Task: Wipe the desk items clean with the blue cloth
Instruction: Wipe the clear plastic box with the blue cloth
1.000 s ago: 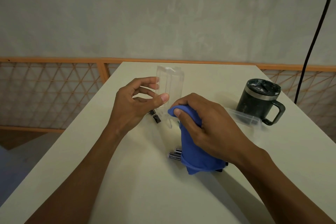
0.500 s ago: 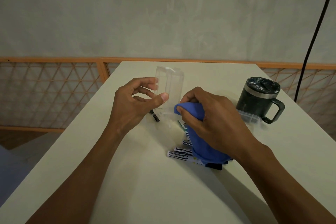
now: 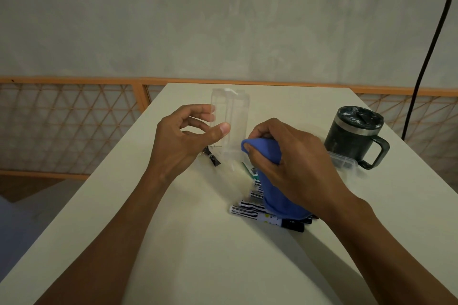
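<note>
Two hands meet at the centre of the frame over a pale desk (image 3: 198, 255). The left hand (image 3: 183, 141) pinches a clear plastic case (image 3: 231, 116), thumb on its near face and curled fingers behind. The case stands on end, long axis vertical and top towards the wall. It is see-through with a rib down the middle. Whether its foot touches the desk I cannot tell.

The right hand (image 3: 292, 158) is curled tight round the blue cloth (image 3: 266, 150), which is bunched into a wad. A rounded end pokes out between thumb and fingers. That end points to the left of the frame and sits against the lower right corner of the case. The rest of the cloth hangs down towards the bottom of the frame, so its length runs top to bottom. It is plain, deep blue and soft-looking.

Its tail drapes over a row of markers (image 3: 250, 212) lying side by side, black caps to the right. A small black clip (image 3: 214, 160) lies below the left hand's thumb. At the right of the frame stands a dark lidded mug (image 3: 352, 136), handle to the right. A clear lid (image 3: 343, 162) lies flat just in front of it.
</note>
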A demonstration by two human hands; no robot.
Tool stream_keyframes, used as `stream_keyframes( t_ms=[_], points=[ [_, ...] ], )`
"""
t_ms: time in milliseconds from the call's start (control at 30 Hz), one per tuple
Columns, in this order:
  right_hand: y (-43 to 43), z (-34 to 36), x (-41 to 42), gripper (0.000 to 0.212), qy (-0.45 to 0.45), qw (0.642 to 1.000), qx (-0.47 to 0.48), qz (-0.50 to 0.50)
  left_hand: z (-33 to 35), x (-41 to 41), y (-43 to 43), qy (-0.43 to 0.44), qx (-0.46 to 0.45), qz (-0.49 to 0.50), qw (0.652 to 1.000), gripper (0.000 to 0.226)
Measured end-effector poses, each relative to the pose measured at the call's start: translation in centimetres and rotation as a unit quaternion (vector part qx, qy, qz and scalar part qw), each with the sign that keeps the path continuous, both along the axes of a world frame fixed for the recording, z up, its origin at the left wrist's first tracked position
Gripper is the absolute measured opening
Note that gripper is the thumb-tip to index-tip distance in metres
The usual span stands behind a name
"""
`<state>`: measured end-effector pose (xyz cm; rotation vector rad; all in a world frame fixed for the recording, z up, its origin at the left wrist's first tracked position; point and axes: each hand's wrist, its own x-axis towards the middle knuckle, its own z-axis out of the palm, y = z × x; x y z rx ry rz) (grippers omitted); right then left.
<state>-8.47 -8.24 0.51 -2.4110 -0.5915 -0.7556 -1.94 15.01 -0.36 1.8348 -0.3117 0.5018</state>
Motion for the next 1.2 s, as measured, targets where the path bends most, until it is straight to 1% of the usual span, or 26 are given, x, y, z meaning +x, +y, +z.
stream_keyframes(
  t_ms=[167, 267, 400, 533, 633, 767, 900, 1033, 1133, 1200],
  points=[
    [1.1, -0.4, -0.4, 0.028, -0.008, 1.000, 0.014, 0.015, -0.3, -0.1, -0.6, 0.003, -0.001, -0.013, 1.000, 0.072],
    [1.4, -0.4, -0.4, 0.024, -0.008, 1.000, 0.018, 0.016, -0.3, -0.1, -0.6, 0.004, 0.005, -0.014, 1.000, 0.074],
    [0.6, -0.2, -0.3, 0.027, -0.009, 1.000, 0.004, 0.007, -0.2, 0.0, -0.4, 0.012, 0.012, -0.011, 1.000, 0.062],
    [-0.4, -0.1, 0.0, 0.026, 0.007, 1.000, 0.013, 0.000, -0.1, 0.1, 0.0, 0.019, -0.006, -0.008, 1.000, 0.064],
    [-0.7, -0.3, 0.1, 0.026, 0.010, 1.000, 0.019, 0.003, 0.0, 0.2, 0.3, 0.021, -0.022, -0.013, 0.999, 0.060],
    [-1.0, -0.1, 0.0, 0.027, 0.023, 0.997, 0.065, 0.023, 0.0, 0.2, 0.5, 0.025, -0.026, -0.017, 0.999, 0.061],
    [-0.7, 0.0, -0.4, 0.024, 0.005, 0.995, 0.082, 0.052, 0.2, 0.1, 0.4, 0.034, -0.037, -0.029, 0.998, 0.054],
    [-0.6, -0.3, -0.5, 0.023, -0.015, 0.996, 0.058, 0.071, 0.5, -0.2, 0.2, 0.032, -0.048, -0.051, 0.997, 0.047],
    [-0.5, -0.2, -0.4, 0.023, -0.051, 0.995, 0.057, 0.059, 0.4, -0.5, -0.3, 0.027, -0.034, -0.077, 0.996, 0.044],
    [-0.4, 0.0, -0.3, 0.024, -0.070, 0.993, 0.087, 0.039, 0.2, -0.7, -0.8, 0.032, -0.018, -0.089, 0.995, 0.049]
  ],
)
